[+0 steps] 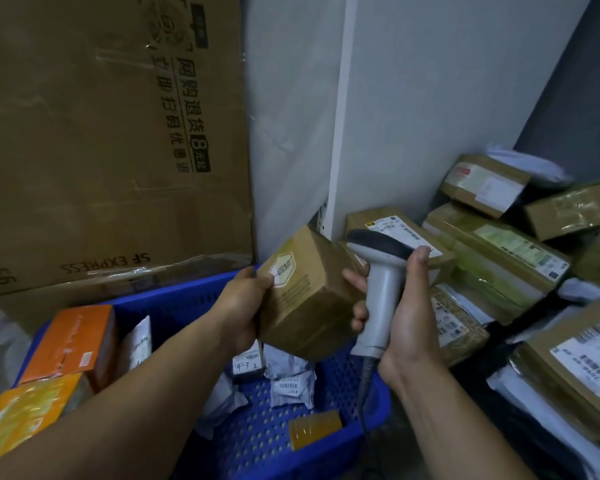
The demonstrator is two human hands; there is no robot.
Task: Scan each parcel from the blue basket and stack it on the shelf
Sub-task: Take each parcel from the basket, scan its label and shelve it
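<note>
a brown cardboard parcel (pixel 309 292) was held above the blue basket (pixel 174 303), clamped at its left end by the curled fingers of the left hand (pixel 243 306). a grey handheld scanner (pixel 383 289) was gripped by its handle in the right hand (pixel 409 317), just beside the parcel. labelled boxes (pixel 492 251) were stacked at the right, and orange boxes (pixel 73 341) were lodged in the basket.

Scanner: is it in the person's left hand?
No, the right hand grips the scanner by its handle, while the left hand holds the brown parcel.
</note>
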